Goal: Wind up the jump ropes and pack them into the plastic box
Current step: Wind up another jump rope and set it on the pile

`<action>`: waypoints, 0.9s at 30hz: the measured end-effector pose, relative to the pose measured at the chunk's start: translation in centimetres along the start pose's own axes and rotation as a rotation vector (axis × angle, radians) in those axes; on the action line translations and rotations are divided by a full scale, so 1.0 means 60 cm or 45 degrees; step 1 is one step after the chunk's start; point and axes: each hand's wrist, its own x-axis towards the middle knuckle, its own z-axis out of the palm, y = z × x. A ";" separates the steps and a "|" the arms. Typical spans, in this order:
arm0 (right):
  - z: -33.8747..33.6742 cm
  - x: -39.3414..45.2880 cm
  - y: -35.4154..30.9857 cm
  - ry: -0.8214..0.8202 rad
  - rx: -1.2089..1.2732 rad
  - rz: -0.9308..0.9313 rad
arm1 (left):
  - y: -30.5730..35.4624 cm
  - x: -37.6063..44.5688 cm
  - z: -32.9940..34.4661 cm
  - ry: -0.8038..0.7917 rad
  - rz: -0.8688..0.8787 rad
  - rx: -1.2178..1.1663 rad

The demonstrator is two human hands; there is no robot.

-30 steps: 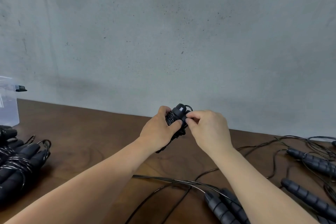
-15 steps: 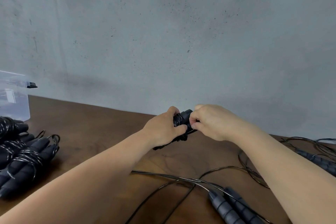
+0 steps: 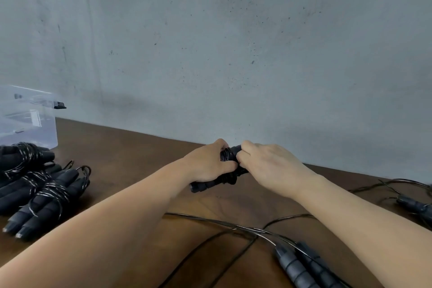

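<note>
While both hands (image 3: 238,166) grip rope (image 3: 228,156), plastic box (image 3: 28,119) contents unclear.

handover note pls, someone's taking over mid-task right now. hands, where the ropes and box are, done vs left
Left hand: grips the jump rope bundle being wound, held above the table.
Right hand: pinches the same bundle at its far end, apparently securing the cord.
Done: a pile of wound ropes lies on the table's left side, beside the plastic box, not inside it.
Left: finish this bundle; wind the loose rope near the front edge and another at the right edge; put all bundles into the box. What the box already holds cannot be made out.
</note>
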 end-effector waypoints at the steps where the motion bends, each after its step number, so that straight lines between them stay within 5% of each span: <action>1: 0.006 0.000 0.003 0.008 0.013 0.019 | -0.003 0.000 0.004 0.008 -0.009 -0.039; 3: 0.018 -0.001 0.007 0.046 0.205 0.180 | -0.007 -0.001 0.010 0.058 -0.054 -0.263; 7: 0.033 0.001 -0.001 0.292 1.075 0.950 | 0.000 -0.008 0.012 0.037 -0.209 -1.135; 10: 0.038 0.014 -0.025 0.174 1.903 1.295 | 0.002 -0.001 0.013 0.104 -0.237 -1.242; 17: 0.039 0.038 -0.068 0.044 2.461 1.227 | 0.012 -0.032 -0.002 0.178 -0.390 -1.153; 27: 0.037 0.131 -0.173 -0.178 2.651 1.123 | -0.086 -0.108 -0.080 0.411 -0.540 -0.694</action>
